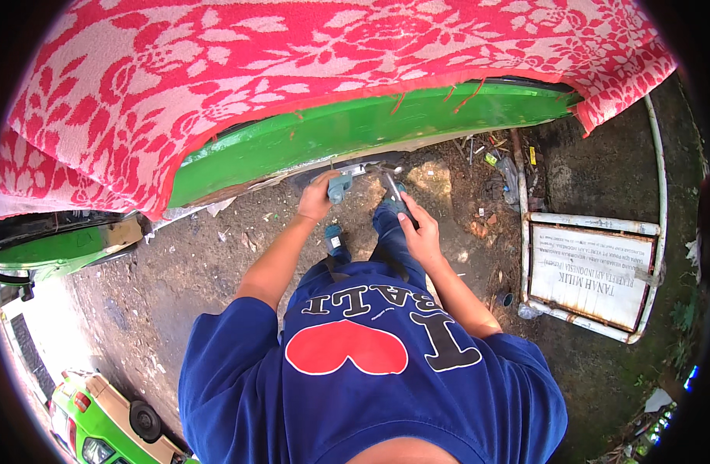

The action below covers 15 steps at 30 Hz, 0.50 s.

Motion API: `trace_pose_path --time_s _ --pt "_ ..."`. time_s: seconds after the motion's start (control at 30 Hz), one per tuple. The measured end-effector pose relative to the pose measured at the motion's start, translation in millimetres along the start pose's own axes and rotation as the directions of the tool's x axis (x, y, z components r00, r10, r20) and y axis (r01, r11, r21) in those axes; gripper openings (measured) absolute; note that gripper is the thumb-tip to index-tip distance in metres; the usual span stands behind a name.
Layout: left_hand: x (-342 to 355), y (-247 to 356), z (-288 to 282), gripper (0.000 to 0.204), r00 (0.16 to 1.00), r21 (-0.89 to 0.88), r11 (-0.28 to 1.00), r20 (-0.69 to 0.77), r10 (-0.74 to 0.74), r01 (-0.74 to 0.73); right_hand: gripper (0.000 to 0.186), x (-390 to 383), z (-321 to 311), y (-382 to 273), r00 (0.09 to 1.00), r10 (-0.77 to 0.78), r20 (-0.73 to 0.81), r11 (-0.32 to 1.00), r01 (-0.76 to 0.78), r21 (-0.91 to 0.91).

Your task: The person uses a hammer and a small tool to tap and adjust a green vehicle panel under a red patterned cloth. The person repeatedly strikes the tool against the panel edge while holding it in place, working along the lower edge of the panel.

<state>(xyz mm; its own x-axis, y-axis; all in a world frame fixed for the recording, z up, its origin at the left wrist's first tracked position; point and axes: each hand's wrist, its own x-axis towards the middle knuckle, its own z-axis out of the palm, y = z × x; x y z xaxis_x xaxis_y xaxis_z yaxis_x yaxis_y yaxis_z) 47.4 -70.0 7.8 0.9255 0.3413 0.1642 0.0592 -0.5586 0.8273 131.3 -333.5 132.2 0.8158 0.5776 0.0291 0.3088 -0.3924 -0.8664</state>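
Observation:
My right hand (422,230) is closed around the handle of a hammer (391,185). The hammer's head meets or hovers close to the lower edge of a green vehicle panel (355,138); I cannot tell if it touches. To its left, my left hand (316,196) is closed on a blue-grey block-like tool (340,188) whose exact kind does not show. This block is held just below the same edge, beside a shiny silver strip (356,169). A red and pale pink floral blanket (324,54) drapes over the vehicle's upper part.
On the right stands a white tubular frame with a sign board (587,263). Litter (502,166) lies on the dirt ground (215,263) near it. A green side mirror (61,251) juts out at left. Another green and cream car (111,421) is parked at lower left.

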Motion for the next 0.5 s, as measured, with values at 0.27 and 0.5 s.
trace_pose_path --time_s 0.27,0.5 --pt "5 11 8 0.049 0.999 0.012 1.000 -0.034 -0.008 0.008 0.042 9 -6 -12 0.995 0.095 -0.010 0.993 -0.094 0.066" --pt "14 6 9 0.047 0.999 0.015 1.000 -0.049 -0.013 0.014 0.042 2 -4 -7 0.999 0.022 -0.039 0.999 -0.021 0.026"
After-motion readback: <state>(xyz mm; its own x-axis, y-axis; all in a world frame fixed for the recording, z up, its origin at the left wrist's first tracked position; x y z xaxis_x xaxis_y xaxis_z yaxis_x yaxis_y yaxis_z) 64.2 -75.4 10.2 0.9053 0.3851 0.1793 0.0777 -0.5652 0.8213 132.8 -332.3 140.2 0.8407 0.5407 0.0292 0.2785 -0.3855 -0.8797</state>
